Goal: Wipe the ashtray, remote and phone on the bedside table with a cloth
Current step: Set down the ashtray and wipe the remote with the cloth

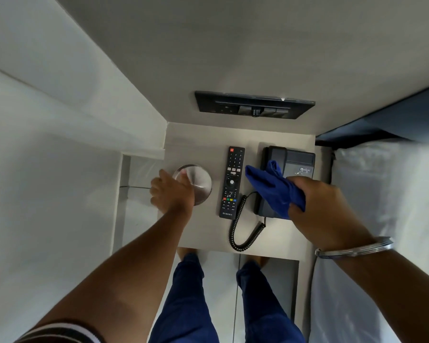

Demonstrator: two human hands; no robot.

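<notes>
A round metal ashtray (200, 182) sits at the left of the pale bedside table (208, 231). My left hand (171, 191) lies over its left rim, fingers curled onto it. A black remote (232, 182) lies lengthwise in the middle of the table. To its right stands a dark desk phone (295, 160) with a coiled cord (240, 229) trailing toward the front edge. My right hand (322, 209) hovers over the phone, closed on a bunched blue cloth (270, 189) that hides much of the handset.
A black switch panel (254, 105) is set in the wall behind the table. A white bed (382, 206) lies along the right side, a white wall and glass edge on the left. My legs and bare feet stand at the table's front edge.
</notes>
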